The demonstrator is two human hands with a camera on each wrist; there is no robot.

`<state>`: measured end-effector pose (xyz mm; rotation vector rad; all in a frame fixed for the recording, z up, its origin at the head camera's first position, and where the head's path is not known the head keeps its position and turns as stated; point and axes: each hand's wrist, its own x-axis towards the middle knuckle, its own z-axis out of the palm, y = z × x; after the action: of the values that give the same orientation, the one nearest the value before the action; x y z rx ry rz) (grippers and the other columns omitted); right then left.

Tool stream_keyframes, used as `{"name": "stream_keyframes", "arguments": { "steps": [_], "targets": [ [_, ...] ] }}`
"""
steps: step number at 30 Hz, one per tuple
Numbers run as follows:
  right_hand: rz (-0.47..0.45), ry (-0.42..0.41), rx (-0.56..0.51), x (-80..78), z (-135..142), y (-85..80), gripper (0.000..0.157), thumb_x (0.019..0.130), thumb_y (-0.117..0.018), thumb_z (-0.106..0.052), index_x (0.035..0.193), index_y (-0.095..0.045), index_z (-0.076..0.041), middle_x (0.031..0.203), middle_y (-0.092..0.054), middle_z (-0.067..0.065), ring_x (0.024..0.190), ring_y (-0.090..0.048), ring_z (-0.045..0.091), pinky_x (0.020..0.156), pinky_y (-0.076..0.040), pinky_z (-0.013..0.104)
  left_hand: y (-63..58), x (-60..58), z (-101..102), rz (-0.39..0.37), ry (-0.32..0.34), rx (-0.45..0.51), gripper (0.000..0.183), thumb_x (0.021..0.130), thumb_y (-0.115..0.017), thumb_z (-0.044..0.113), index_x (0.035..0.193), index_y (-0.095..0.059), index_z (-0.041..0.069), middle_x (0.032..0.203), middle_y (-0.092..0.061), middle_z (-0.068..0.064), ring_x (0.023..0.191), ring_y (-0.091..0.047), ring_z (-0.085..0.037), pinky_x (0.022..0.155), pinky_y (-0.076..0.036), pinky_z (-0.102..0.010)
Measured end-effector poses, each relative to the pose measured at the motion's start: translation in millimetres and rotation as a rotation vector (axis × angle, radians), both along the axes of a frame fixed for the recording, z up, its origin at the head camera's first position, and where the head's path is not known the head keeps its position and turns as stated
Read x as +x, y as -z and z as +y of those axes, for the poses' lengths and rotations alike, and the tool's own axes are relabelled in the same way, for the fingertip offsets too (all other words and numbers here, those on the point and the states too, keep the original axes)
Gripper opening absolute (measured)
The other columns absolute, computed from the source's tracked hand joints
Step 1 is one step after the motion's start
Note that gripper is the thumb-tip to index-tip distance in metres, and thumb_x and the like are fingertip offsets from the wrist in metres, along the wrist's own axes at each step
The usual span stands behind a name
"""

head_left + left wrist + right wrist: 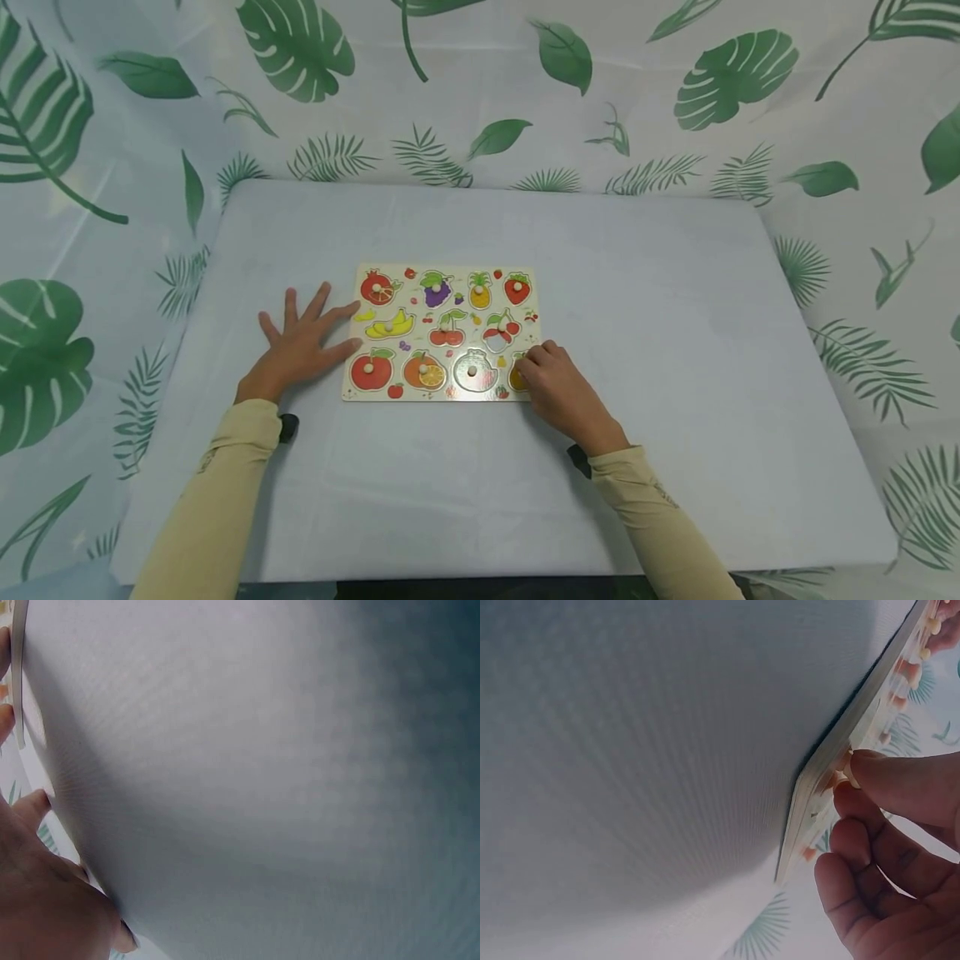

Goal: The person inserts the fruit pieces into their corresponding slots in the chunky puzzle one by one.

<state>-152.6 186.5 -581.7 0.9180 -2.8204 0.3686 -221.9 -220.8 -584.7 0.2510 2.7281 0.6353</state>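
A wooden peg puzzle board (461, 279) with knobbed fruit pieces lies flat on the white-covered table. At its lower right corner my right hand (562, 392) pinches the small knob (847, 771) of a yellow piece (515, 379) between thumb and index finger. That piece is partly hidden by the fingers, so its kind cannot be told. My left hand (296, 350) lies with spread fingers at the board's left edge, thumb and index fingertip touching it. In the left wrist view, part of the left hand (52, 907) shows at the lower left.
Other pieces sit in the board, among them an apple (372, 382), an orange (412, 375), bananas (397, 327), and a pale, shiny fruit shape (483, 383). The white table (675, 333) extends around the board. A leaf-printed curtain (480, 92) hangs behind it.
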Motion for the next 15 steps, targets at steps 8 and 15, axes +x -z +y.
{"name": "stream_keyframes", "arguments": {
  "steps": [8,15],
  "targets": [
    [-0.018,0.016,-0.043,1.1,0.5,3.7,0.021,0.086,-0.081,0.013,0.103,-0.074,0.002,0.101,-0.071,0.015,0.094,-0.059,0.032,0.085,-0.053,0.045,0.0,-1.2,0.2,0.002,0.0,0.006,0.076,0.104,-0.064,0.05,0.168,-0.037,0.019,0.179,0.003,-0.02,0.155,0.028,-0.053,0.109,0.023,-0.08],
    [-0.029,0.032,-0.082,2.6,0.5,3.3,0.021,0.086,-0.083,0.01,0.103,-0.075,0.0,0.101,-0.071,0.014,0.095,-0.059,0.032,0.085,-0.052,0.046,4.2,-2.3,-0.6,-0.003,-0.003,0.005,0.077,0.103,-0.064,0.052,0.168,-0.037,0.02,0.178,0.002,-0.02,0.154,0.028,-0.054,0.108,0.023,-0.081]
  ]
}}
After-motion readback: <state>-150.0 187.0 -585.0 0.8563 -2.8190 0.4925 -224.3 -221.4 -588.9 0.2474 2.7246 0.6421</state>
